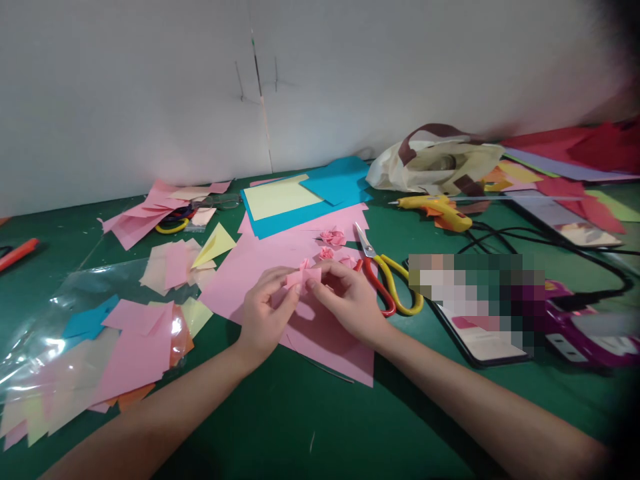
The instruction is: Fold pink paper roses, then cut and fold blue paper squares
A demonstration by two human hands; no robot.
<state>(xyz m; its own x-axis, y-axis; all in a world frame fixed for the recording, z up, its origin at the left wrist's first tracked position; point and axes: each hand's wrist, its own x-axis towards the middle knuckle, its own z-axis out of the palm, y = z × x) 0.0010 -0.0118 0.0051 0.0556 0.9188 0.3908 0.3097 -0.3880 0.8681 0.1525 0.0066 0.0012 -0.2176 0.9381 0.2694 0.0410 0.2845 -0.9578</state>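
Note:
A small folded piece of pink paper is pinched between my two hands. My left hand grips its left side with thumb and fingers, and my right hand has the right side. Beneath them lie large pink paper sheets. Just beyond my fingers rest several small pink paper flowers. Beside my right hand is a pair of scissors, blades apart, with one red and one yellow handle.
A yellow glue gun, a cloth bag, a tablet-like device and a purple power strip with black cables are to the right. Blue sheets lie behind. On the left, a clear plastic bag holds coloured paper pieces.

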